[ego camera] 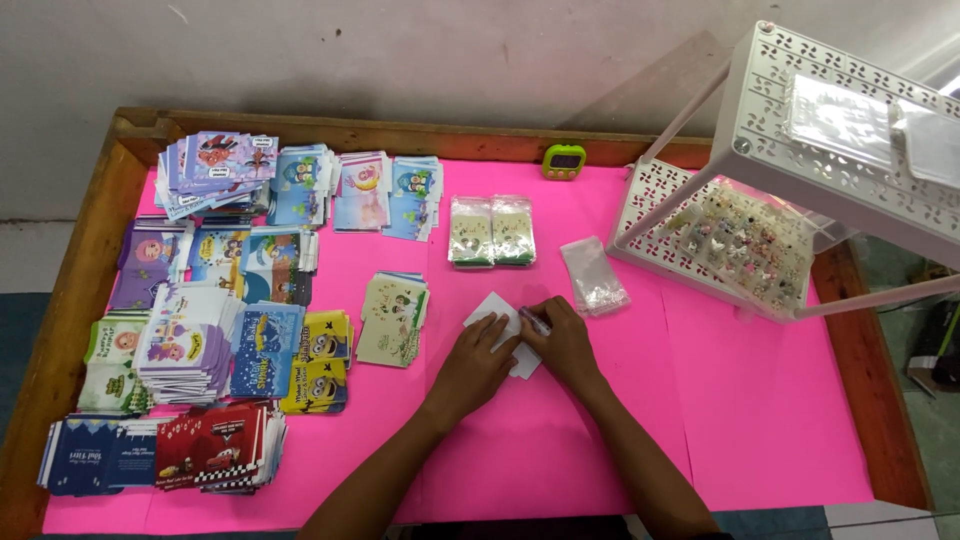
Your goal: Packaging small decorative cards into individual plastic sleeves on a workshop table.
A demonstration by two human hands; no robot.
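Both hands [520, 350] press a white card [497, 312] (pink table [700, 400]).

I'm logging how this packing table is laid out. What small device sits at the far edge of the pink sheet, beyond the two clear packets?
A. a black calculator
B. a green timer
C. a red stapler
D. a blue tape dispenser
B: a small green timer with a dark screen stands by the wooden table rim, just beyond the two clear packets.

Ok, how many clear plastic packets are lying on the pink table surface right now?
3. Two filled packets lie side by side behind the hands; one clear bag lies right of them, beside the white rack. Others may be hidden.
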